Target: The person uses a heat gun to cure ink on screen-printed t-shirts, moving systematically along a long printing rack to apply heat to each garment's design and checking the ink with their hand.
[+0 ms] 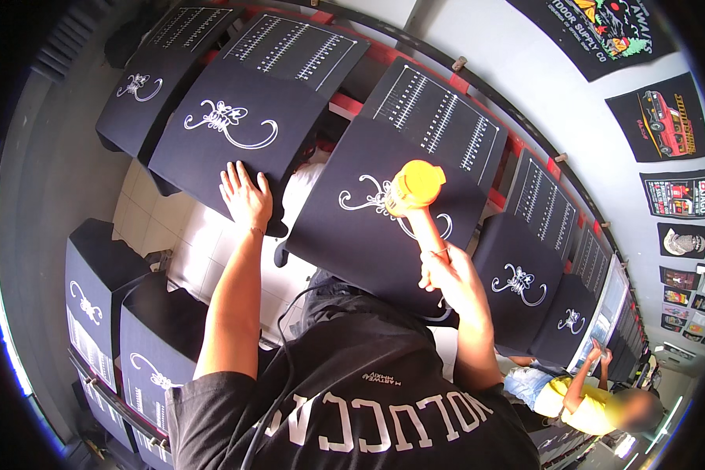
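Note:
My right hand [452, 280] is wrapped round the handle of an orange hand-held blow dryer [417, 186] with a round body. The dryer is above a black fabric piece [329, 223] with a white curled floral print, and covers part of that print. To the left, my left hand [247, 200] lies flat with fingers stretched out on the near edge of another black fabric piece [196, 160]. It holds nothing. Its fingers are just below the white floral print [231, 125] there. Whether the dryer is running cannot be seen.
Boards marked with white ruler lines [439, 113] stand along a red metal frame [517, 145]. More printed black pieces [517, 262] continue right, and others [145, 337] stand behind on the left. A dark cord [290, 345] runs by my body. A person in yellow [583, 403] works at far right.

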### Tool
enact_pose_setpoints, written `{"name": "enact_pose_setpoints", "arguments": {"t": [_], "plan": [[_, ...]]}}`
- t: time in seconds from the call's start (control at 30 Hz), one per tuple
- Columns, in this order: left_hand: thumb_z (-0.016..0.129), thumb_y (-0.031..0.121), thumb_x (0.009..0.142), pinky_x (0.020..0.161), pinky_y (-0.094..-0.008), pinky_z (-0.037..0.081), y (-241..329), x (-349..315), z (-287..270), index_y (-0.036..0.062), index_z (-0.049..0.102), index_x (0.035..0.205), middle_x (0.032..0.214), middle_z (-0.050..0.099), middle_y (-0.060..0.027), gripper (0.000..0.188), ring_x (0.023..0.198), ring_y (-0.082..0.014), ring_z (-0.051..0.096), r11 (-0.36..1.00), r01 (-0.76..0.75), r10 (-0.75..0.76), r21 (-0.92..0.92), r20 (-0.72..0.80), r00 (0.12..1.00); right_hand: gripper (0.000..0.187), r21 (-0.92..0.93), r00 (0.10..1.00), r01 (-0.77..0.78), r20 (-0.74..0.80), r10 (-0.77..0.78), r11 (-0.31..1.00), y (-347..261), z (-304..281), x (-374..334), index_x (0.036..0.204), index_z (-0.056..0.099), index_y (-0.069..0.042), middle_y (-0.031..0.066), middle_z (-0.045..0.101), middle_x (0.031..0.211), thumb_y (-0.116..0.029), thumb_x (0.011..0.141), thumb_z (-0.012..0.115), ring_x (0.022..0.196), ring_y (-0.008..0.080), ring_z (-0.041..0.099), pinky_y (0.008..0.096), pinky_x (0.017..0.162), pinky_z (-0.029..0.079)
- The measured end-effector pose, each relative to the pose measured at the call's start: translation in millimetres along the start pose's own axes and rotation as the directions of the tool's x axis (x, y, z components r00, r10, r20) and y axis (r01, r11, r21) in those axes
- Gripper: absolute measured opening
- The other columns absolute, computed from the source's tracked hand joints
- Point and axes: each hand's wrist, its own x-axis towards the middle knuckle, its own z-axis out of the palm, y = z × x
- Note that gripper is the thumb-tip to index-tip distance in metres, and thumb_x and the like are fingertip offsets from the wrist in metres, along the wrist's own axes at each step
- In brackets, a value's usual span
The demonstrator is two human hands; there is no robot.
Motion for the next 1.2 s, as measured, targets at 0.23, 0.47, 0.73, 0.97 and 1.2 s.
{"name": "enact_pose_setpoints", "arguments": {"t": [0.23, 0.47, 0.73, 0.97, 1.2], "plan": [[0.047, 0.039, 0.099, 0.12, -0.0479, 0.02, 0.1, -0.1, 1.1, 0.0023, 0.044, 0.146, 0.155, 0.037, -0.0165, 0.059, 0.146, -0.035, 0.029, 1.0, 0.002, -0.002, -0.004, -0.006, 1.0, 0.028, 0.013, 0.999, -0.004, -0.039, 0.005, 1.0, 0.5, -4.2, -5.9, 0.105, 0.059, 0.0, 0.002, 0.061, 0.075, -0.027, 0.097, 0.063, 0.061, 0.0099, 0.062, 0.024, 0.058, 0.051], [0.048, 0.039, 0.098, 0.12, -0.0482, 0.021, -1.1, 0.4, 4.2, 0.0025, 0.044, 0.146, 0.155, 0.038, -0.0163, 0.06, 0.146, -0.0351, 0.03, 1.0, -0.003, 0.003, 0.013, -0.017, 1.0, 0.026, 0.054, 0.999, -0.017, -0.043, 0.019, 0.998, 4.7, -11.5, -8.8, 0.105, 0.058, 0.0, 0.0012, 0.061, 0.074, -0.025, 0.097, 0.062, 0.061, 0.0093, 0.062, 0.023, 0.057, 0.05], [0.046, 0.039, 0.099, 0.121, -0.0476, 0.017, 0.4, 0.6, -0.1, 0.0023, 0.04, 0.148, 0.157, 0.034, -0.0163, 0.062, 0.148, -0.0343, 0.025, 1.0, 0.011, -0.012, 0.013, 0.042, 0.999, 0.026, 0.123, 0.997, 0.028, -0.074, -0.019, 0.992, 16.1, -16.9, -6.6, 0.106, 0.058, 0.001, 0.0022, 0.061, 0.075, -0.024, 0.099, 0.06, 0.061, 0.0092, 0.061, 0.0227, 0.056, 0.05], [0.048, 0.039, 0.098, 0.12, -0.0478, 0.02, -0.4, -0.9, 4.3, 0.0022, 0.044, 0.146, 0.155, 0.038, -0.0163, 0.06, 0.146, -0.0346, 0.03, 1.0, -0.004, 0.005, 0.021, -0.004, 1.0, 0.028, 0.092, 0.98, 0.128, -0.166, -0.112, 0.987, 10.7, -5.5, 16.9, 0.109, 0.058, 0.001, 0.0022, 0.059, 0.074, -0.025, 0.1, 0.059, 0.061, 0.0104, 0.06, 0.0242, 0.057, 0.05], [0.047, 0.039, 0.099, 0.12, -0.0478, 0.02, -1.6, -0.8, 5.1, 0.0023, 0.043, 0.146, 0.155, 0.037, -0.0167, 0.06, 0.146, -0.0349, 0.029, 1.0, -0.002, 0.002, 0.017, -0.002, 1.0, 0.032, 0.067, 0.979, 0.11, -0.18, -0.096, 0.992, 9.0, -9.5, 17.6, 0.11, 0.056, 0.003, 0.0031, 0.059, 0.072, -0.028, 0.1, 0.058, 0.06, 0.011, 0.059, 0.0237, 0.056, 0.049]]}}
